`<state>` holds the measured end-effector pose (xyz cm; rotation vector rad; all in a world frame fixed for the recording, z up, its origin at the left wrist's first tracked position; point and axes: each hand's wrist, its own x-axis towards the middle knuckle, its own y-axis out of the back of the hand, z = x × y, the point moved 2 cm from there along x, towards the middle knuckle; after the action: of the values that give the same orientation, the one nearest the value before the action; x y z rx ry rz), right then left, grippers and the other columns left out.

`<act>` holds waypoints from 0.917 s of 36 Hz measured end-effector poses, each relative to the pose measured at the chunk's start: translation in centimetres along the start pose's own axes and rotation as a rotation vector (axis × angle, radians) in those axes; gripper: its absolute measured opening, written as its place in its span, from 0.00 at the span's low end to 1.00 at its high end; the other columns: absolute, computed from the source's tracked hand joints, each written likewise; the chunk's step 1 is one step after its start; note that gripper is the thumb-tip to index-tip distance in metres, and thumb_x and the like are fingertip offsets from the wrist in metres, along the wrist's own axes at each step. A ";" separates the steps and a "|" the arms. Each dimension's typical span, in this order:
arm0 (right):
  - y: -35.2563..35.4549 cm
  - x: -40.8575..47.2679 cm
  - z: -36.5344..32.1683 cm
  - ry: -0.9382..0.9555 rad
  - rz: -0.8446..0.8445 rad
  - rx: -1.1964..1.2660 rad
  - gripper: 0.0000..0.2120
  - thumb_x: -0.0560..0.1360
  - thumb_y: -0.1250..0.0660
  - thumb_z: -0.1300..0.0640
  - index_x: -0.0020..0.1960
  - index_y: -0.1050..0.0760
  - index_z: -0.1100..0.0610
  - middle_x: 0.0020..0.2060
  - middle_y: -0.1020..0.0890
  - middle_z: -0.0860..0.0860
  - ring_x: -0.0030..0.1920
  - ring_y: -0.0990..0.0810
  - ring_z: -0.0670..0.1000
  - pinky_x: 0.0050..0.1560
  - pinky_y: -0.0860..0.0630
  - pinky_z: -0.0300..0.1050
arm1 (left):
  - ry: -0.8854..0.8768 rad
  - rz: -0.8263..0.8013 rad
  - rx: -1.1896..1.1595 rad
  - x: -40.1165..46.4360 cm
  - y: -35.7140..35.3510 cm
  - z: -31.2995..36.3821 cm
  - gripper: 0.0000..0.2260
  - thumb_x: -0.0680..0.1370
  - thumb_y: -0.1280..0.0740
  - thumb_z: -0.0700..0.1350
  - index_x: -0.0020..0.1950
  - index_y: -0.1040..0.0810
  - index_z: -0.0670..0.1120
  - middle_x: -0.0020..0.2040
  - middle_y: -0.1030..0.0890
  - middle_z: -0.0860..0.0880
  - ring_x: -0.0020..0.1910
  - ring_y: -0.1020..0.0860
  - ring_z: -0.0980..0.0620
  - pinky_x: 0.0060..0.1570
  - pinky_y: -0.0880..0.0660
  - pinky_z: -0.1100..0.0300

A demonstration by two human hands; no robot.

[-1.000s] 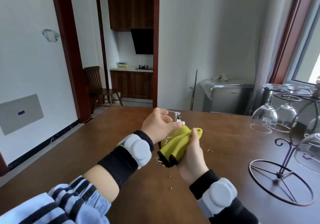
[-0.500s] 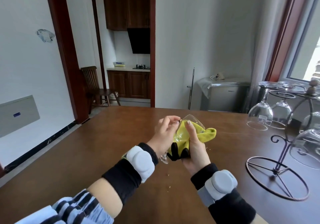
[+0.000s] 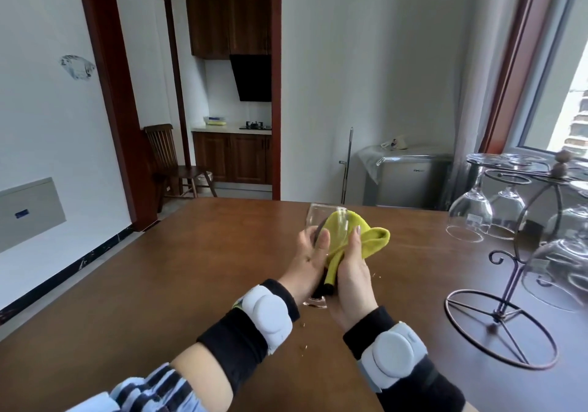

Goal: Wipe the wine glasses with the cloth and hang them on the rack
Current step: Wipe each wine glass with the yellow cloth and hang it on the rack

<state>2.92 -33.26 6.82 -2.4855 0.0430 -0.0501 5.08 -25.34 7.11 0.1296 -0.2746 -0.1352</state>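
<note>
Above the middle of the brown table (image 3: 159,284), my left hand (image 3: 310,260) grips the bowl of a clear wine glass (image 3: 318,220); its mouth points away from me and its foot shows below my palm. My right hand (image 3: 351,279) holds a yellow-green cloth (image 3: 366,236) with a black edge, pushed into and around the bowl. At the right stands a dark metal rack (image 3: 509,313) with a ring base. Several clear glasses (image 3: 469,211) hang upside down from its top.
The table's far edge runs behind my hands, with a grey cabinet (image 3: 410,179) and a mop handle (image 3: 346,163) beyond it. A wooden chair (image 3: 171,160) stands by the kitchen doorway at the left. Small crumbs lie on the table near my wrists.
The glass has turned so its mouth points up and away, and the cloth now sits deeper in the bowl. My hands have risen and shifted slightly right in the view.
</note>
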 end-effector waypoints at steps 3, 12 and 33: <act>0.0 0.0 -0.5 -0.034 0.056 0.146 0.23 0.82 0.46 0.42 0.56 0.23 0.59 0.45 0.14 0.58 0.46 0.14 0.57 0.54 0.22 0.55 | 0.055 0.029 -0.119 0.5 0.5 -1.2 0.40 0.63 0.41 0.79 0.66 0.31 0.54 0.64 0.23 0.51 0.64 0.25 0.52 0.68 0.32 0.49; -0.2 0.6 -3.6 0.193 0.171 0.210 0.21 0.80 0.44 0.40 0.59 0.26 0.57 0.35 0.19 0.51 0.33 0.18 0.50 0.36 0.23 0.42 | -0.047 0.015 -0.086 0.1 0.8 -0.7 0.38 0.61 0.41 0.79 0.64 0.32 0.58 0.60 0.23 0.51 0.58 0.23 0.53 0.61 0.26 0.47; 2.9 1.1 -6.4 0.502 -0.241 -0.872 0.23 0.76 0.34 0.47 0.31 0.22 0.64 0.34 0.18 0.47 0.39 0.21 0.47 0.41 0.27 0.38 | -0.135 -0.111 0.360 0.2 3.8 -0.4 0.30 0.65 0.35 0.73 0.64 0.37 0.68 0.59 0.27 0.66 0.54 0.23 0.57 0.63 0.30 0.44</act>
<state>3.71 -39.52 10.18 -3.2523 -0.0324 -0.9334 5.82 -21.62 7.38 0.4947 -0.4255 -0.2047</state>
